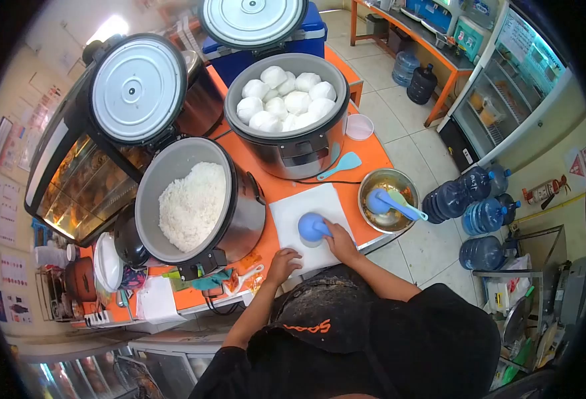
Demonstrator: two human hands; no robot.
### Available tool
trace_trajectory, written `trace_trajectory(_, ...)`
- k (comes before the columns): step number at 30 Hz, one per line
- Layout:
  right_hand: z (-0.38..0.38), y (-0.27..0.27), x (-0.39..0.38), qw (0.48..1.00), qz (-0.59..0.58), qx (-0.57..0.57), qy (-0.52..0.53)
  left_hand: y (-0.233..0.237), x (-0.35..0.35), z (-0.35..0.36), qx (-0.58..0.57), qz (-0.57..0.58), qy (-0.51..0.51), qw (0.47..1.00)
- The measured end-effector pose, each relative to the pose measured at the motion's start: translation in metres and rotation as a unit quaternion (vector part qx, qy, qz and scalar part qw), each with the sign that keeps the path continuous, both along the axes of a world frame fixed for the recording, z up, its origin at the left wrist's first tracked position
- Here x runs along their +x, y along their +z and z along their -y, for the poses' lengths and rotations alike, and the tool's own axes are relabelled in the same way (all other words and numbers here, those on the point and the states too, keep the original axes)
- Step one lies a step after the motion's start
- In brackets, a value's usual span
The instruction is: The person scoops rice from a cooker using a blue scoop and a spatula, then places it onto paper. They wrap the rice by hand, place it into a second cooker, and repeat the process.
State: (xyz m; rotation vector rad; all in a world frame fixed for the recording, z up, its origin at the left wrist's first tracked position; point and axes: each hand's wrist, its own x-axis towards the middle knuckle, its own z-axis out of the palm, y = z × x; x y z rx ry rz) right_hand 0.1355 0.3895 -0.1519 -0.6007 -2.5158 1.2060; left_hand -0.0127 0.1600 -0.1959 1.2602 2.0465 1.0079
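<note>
A blue round rice mould (311, 226) sits dome-up on white paper sheets (329, 199) in front of me. My right hand (339, 242) is closed on its short handle. My left hand (284, 265) rests on the near left corner of the paper, fingers stretched out and touching it. To the left stands a large open rice cooker (256, 213) with loose white rice (194, 206) inside. Behind the paper, a second open cooker (293, 153) holds several white wrapped round bundles (297, 102).
A metal bowl (409, 185) with a blue scoop (385, 201) stands at the table's right edge. A turquoise rice paddle (343, 165) and a pink cup (359, 126) lie beside the rear cooker. A white-handled utensil (243, 279) is left of me. Water jugs (456, 193) stand on the floor.
</note>
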Motion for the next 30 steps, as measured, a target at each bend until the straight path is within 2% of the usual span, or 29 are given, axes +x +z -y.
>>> trace_trajectory(3, -0.021, -0.021, -0.030, 0.971, -0.102, 0.031, -0.215, 0.030, 0.012, -0.009, -0.032, -0.106, 0.021, 0.994)
trace_trajectory(5, -0.053, -0.002, -0.054, 0.949, -0.040, -0.173, -0.259, 0.026, 0.011, -0.012, -0.034, -0.117, 0.015, 0.992)
trace_trajectory(7, -0.086, -0.030, -0.088, 0.938, -0.052, -0.069, -0.337, 0.019, 0.010, -0.013, -0.040, -0.123, 0.006, 0.992)
trace_trajectory(9, -0.122, -0.070, -0.117, 0.919, -0.072, -0.108, -0.373, 0.013, 0.006, -0.013, -0.048, -0.127, -0.007, 0.991)
trace_trajectory(10, -0.128, -0.071, -0.123, 0.907, -0.083, -0.129, -0.392, 0.013, 0.005, -0.013, -0.051, -0.132, -0.007, 0.990)
trace_trajectory(11, -0.131, -0.073, -0.122, 0.912, -0.057, -0.153, -0.376, 0.012, 0.004, -0.015, -0.055, -0.137, -0.008, 0.989)
trace_trajectory(13, -0.127, -0.039, -0.113, 0.917, -0.003, -0.202, -0.343, 0.013, 0.003, -0.017, -0.049, -0.143, 0.006, 0.989)
trace_trajectory(15, -0.101, -0.005, -0.080, 0.975, -0.016, -0.046, -0.215, 0.016, 0.003, -0.020, -0.028, -0.142, 0.037, 0.989)
trace_trajectory(16, -0.084, 0.010, -0.060, 0.989, -0.021, 0.035, -0.144, 0.015, 0.001, -0.021, -0.021, -0.130, 0.044, 0.990)
trace_trajectory(18, -0.045, 0.030, -0.022, 1.000, 0.018, 0.006, 0.012, 0.010, -0.001, -0.020, -0.007, -0.101, 0.060, 0.993)
trace_trajectory(19, -0.027, 0.029, -0.004, 0.995, 0.012, 0.091, 0.045, 0.009, 0.000, -0.019, -0.008, -0.085, 0.065, 0.994)
trace_trajectory(21, -0.010, 0.018, 0.020, 0.978, 0.019, 0.185, 0.092, 0.008, 0.000, -0.018, -0.010, -0.058, 0.072, 0.996)
trace_trajectory(23, -0.012, -0.010, 0.032, 0.970, 0.045, 0.207, 0.118, 0.023, 0.005, -0.019, -0.005, -0.043, 0.072, 0.996)
trace_trajectory(24, -0.014, -0.029, 0.036, 0.965, 0.050, 0.238, 0.098, 0.034, 0.008, -0.020, -0.002, -0.037, 0.072, 0.997)
trace_trajectory(26, -0.019, -0.031, 0.040, 0.968, 0.015, 0.227, 0.105, 0.053, 0.022, -0.024, 0.019, -0.153, 0.084, 0.984)
trace_trajectory(28, -0.018, -0.026, 0.043, 0.967, -0.007, 0.227, 0.117, 0.044, 0.026, -0.017, 0.010, -0.197, 0.068, 0.978)
trace_trajectory(30, -0.020, -0.020, 0.047, 0.961, -0.018, 0.240, 0.139, 0.019, 0.020, -0.006, -0.028, -0.169, 0.027, 0.985)
